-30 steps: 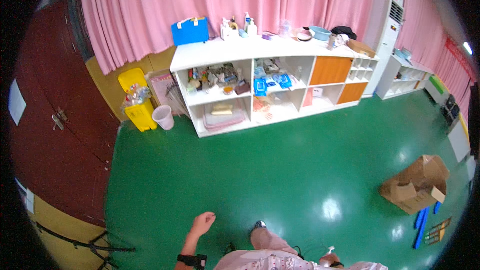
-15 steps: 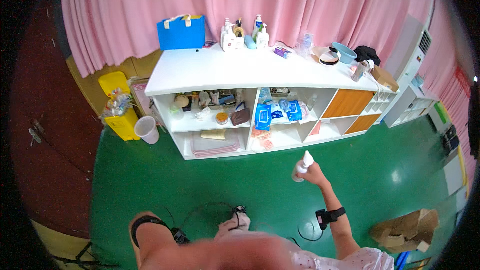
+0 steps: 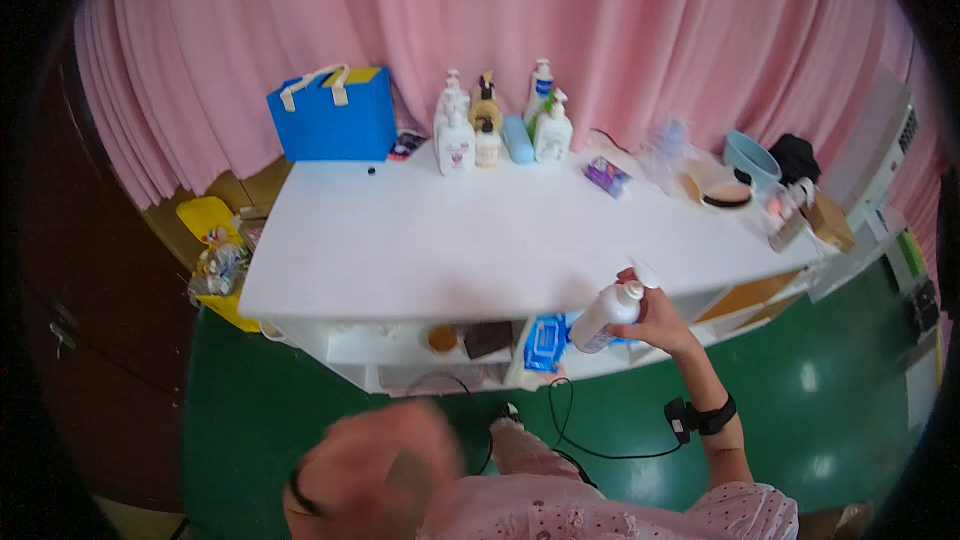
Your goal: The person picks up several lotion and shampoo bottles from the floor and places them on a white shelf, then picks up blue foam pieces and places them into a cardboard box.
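A white pump bottle (image 3: 603, 318) is in my right hand (image 3: 660, 322), tilted, with fingers wrapped round its upper part. The hand is at the front edge of a white cabinet top (image 3: 400, 250). Low in front of my body, my left hand (image 3: 395, 440) is smeared by motion, and its fingers cannot be made out. Toward the back of the cabinet top stand several pump bottles, among them a white one (image 3: 457, 148) and a yellowish one (image 3: 486, 110). A light-blue bottle (image 3: 518, 140) leans between them.
On the cabinet top are a blue bag (image 3: 335, 120) at left, a purple packet (image 3: 606, 177), a light-blue basin (image 3: 750, 162) and a cardboard box (image 3: 828, 222). Blue wipes packs (image 3: 545, 342) lie on a shelf below. A yellow bin (image 3: 228, 308) stands left; a cable (image 3: 620, 456) hangs near my right arm.
I have come closer to the cabinet. My right hand with the pump bottle has risen to the cabinet's front edge. My left hand has moved up and to the left.
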Motion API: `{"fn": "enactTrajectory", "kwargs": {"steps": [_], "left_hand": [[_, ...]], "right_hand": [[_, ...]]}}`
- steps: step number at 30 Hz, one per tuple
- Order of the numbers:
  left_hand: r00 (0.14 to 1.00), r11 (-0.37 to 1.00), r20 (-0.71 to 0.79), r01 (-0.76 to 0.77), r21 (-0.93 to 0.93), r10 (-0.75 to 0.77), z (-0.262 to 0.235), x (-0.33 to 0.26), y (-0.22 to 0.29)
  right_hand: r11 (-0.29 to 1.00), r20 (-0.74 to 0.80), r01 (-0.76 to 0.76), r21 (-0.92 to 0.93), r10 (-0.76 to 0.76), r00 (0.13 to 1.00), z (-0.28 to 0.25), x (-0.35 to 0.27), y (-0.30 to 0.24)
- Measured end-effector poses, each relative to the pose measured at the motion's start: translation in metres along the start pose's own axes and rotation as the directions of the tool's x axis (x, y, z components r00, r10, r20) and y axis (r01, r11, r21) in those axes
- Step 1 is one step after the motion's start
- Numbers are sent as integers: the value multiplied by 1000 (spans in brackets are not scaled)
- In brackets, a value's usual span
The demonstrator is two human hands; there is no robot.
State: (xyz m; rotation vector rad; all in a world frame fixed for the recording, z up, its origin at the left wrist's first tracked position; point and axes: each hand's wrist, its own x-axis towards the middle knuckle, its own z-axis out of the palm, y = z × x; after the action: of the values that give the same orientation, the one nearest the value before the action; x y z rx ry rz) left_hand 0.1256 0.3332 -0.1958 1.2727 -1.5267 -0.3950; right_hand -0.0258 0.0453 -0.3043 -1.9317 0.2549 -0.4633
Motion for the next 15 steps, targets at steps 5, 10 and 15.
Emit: {"fn": "enactTrajectory", "kwargs": {"steps": [5, 10, 15], "left_hand": [[805, 800, -55, 576, -168, -591, -5, 68, -179], [720, 724, -108, 690, 1, -686, -31, 108, -304], [877, 757, -364, 462, 462, -313, -42, 183, -351]], "right_hand": [[983, 198, 94, -158, -62, 978, -26, 160, 57], [998, 115, -41, -46, 46, 992, -19, 271, 120], [980, 263, 57, -191, -5, 965, -15, 310, 118]]}}
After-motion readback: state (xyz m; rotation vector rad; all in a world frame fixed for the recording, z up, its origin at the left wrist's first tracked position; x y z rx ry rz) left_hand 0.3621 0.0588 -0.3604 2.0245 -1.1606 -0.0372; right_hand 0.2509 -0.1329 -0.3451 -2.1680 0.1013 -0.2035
